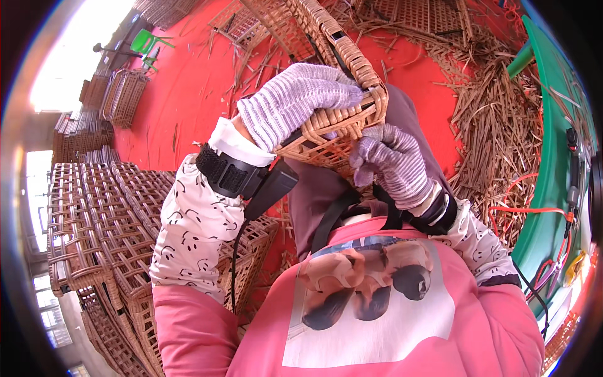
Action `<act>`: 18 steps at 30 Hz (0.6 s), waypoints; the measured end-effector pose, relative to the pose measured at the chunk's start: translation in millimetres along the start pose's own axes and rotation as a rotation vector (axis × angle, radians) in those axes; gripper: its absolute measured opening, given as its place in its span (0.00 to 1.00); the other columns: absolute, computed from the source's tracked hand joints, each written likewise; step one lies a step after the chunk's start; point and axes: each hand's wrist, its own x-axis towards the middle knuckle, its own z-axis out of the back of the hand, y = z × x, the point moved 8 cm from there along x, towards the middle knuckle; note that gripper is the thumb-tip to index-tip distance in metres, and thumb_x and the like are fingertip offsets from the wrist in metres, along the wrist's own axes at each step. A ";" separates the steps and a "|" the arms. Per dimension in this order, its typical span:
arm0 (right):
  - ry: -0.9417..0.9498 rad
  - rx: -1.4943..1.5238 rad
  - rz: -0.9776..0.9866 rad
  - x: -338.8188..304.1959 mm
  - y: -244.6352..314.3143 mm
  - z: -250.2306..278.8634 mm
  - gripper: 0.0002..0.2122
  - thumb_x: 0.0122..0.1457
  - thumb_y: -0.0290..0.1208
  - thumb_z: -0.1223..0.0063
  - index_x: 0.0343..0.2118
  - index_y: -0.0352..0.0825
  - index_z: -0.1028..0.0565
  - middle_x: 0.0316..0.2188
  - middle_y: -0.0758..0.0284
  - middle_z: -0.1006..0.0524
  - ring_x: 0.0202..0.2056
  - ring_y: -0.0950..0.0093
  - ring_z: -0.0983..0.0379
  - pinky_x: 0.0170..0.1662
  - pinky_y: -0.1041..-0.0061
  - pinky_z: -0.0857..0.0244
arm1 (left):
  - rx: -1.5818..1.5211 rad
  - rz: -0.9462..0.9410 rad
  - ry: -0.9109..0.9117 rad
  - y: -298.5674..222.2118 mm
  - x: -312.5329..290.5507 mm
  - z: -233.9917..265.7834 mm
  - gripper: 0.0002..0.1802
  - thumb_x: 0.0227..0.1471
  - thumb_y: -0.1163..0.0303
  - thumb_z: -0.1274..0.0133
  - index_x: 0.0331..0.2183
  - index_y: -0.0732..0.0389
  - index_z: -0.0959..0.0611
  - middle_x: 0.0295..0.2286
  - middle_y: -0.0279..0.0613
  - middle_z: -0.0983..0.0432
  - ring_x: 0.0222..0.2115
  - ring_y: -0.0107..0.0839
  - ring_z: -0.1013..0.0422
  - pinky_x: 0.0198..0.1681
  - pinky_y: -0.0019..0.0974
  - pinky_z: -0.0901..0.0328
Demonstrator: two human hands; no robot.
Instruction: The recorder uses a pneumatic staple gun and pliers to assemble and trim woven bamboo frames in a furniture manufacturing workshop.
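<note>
A woven wicker frame rests across my lap, its near corner between my hands. My left hand, in a purple-and-white knit glove, is curled over the top of that corner and grips it. My right hand, in the same kind of glove, holds the corner from below with fingers pressed against the weave. A black device is strapped to my left wrist, with a cable hanging down. Another black band sits on my right wrist.
Stacks of woven wicker panels stand to my left. Loose cane strips lie heaped on the red floor at the right. A green bench edge with orange cords runs along the far right. More wicker pieces lie at the top.
</note>
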 end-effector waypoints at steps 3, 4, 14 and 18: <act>-0.014 -0.036 -0.012 1.2 -0.4 4.3 0.05 0.54 0.23 0.52 0.31 0.27 0.29 0.21 0.64 0.27 0.18 0.77 0.30 0.21 0.81 0.34 | -0.068 0.042 0.002 11.1 0.1 4.7 0.15 0.45 0.71 0.49 0.38 0.64 0.22 0.38 0.50 0.28 0.41 0.40 0.31 0.44 0.34 0.36; -0.002 -0.018 -0.023 -0.4 -0.8 2.0 0.05 0.54 0.23 0.52 0.31 0.27 0.29 0.21 0.64 0.27 0.18 0.77 0.30 0.21 0.81 0.34 | 0.104 -0.121 0.069 3.5 -0.6 1.9 0.17 0.43 0.71 0.47 0.38 0.65 0.22 0.37 0.50 0.28 0.40 0.41 0.31 0.44 0.34 0.35; 0.112 -0.004 0.154 3.7 -0.4 -6.4 0.04 0.55 0.21 0.54 0.32 0.28 0.30 0.21 0.64 0.27 0.20 0.76 0.31 0.24 0.78 0.36 | 0.493 -0.458 -0.010 -19.4 -10.3 -0.6 0.24 0.33 0.74 0.40 0.39 0.63 0.24 0.38 0.48 0.28 0.39 0.46 0.31 0.44 0.39 0.35; 0.050 -0.027 0.118 3.2 -0.7 -3.1 0.04 0.55 0.21 0.55 0.33 0.28 0.30 0.20 0.63 0.28 0.19 0.77 0.32 0.23 0.80 0.37 | 0.473 -0.422 0.013 -12.1 -10.3 0.2 0.24 0.34 0.73 0.40 0.39 0.61 0.24 0.39 0.47 0.29 0.41 0.46 0.32 0.45 0.40 0.36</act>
